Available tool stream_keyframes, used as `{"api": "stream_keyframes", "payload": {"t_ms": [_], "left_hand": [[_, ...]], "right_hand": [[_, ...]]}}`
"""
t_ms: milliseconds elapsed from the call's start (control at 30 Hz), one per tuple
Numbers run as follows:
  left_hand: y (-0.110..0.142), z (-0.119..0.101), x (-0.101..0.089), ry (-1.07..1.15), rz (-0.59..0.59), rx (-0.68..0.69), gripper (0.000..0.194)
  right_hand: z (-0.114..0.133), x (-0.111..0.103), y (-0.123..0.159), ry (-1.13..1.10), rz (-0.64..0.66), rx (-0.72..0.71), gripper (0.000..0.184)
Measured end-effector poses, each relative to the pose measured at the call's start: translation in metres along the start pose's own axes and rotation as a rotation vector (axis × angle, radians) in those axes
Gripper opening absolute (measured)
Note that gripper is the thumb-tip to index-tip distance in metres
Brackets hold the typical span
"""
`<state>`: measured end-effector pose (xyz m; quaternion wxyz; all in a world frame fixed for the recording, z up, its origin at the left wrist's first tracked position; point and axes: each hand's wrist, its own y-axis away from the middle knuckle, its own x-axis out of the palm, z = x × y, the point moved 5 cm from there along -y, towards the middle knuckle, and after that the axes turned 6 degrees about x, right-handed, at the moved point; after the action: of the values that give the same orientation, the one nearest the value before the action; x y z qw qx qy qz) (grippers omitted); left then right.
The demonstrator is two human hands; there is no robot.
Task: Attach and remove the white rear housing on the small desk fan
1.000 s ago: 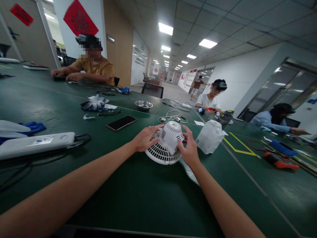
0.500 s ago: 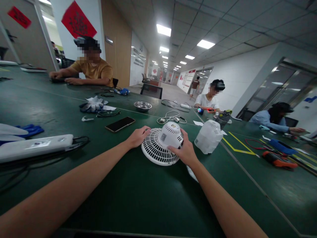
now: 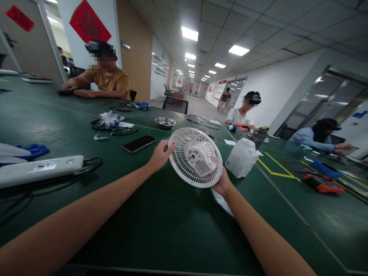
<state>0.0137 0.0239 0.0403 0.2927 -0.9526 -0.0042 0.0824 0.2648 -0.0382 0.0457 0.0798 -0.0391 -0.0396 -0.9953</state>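
Observation:
A round white fan grille with its motor housing [image 3: 198, 168] is lifted off the green table and tilted, its inner side facing me. A small shaft stands out at its centre. My left hand [image 3: 161, 154] pinches the grille's left rim between thumb and fingers. Behind the right side is my right hand [image 3: 222, 181], closed round the housing, its fingers partly seen through the slots. Under my right forearm lies a pale flat piece [image 3: 222, 201], partly covered. Just right of the grille a translucent white plastic part [image 3: 242, 158] stands on the table.
A phone [image 3: 138, 143], a metal bowl [image 3: 165, 122] and gloves [image 3: 106, 120] lie beyond my left hand. A long white device [image 3: 43, 170] with cables is at the left. An orange and black meter [image 3: 323, 185] lies right. Several people sit around the table.
The fan grille has been raised from the table and flipped, so its inner side now shows instead of the motor housing's outside. Both hands stay on it.

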Motion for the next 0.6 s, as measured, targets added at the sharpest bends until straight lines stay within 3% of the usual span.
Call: {"api": "stream_keyframes", "payload": {"t_ms": [100, 200, 467, 600], "left_hand": [[0.008, 0.007, 0.011, 0.217, 0.138, -0.212, 0.036], [0.014, 0.007, 0.017, 0.366, 0.15, -0.328, 0.031], [0.012, 0.007, 0.016, 0.269, 0.085, -0.291, 0.025], [0.01, 0.008, 0.015, 0.22, 0.096, -0.269, 0.025]], "right_hand": [[-0.005, 0.009, 0.003, 0.032, 0.077, 0.051, 0.054], [-0.009, 0.012, 0.003, 0.059, 0.092, 0.066, 0.059], [-0.01, -0.002, -0.005, 0.13, -0.013, -0.029, 0.044], [-0.014, -0.003, -0.011, 0.232, -0.007, -0.108, 0.046]]}}
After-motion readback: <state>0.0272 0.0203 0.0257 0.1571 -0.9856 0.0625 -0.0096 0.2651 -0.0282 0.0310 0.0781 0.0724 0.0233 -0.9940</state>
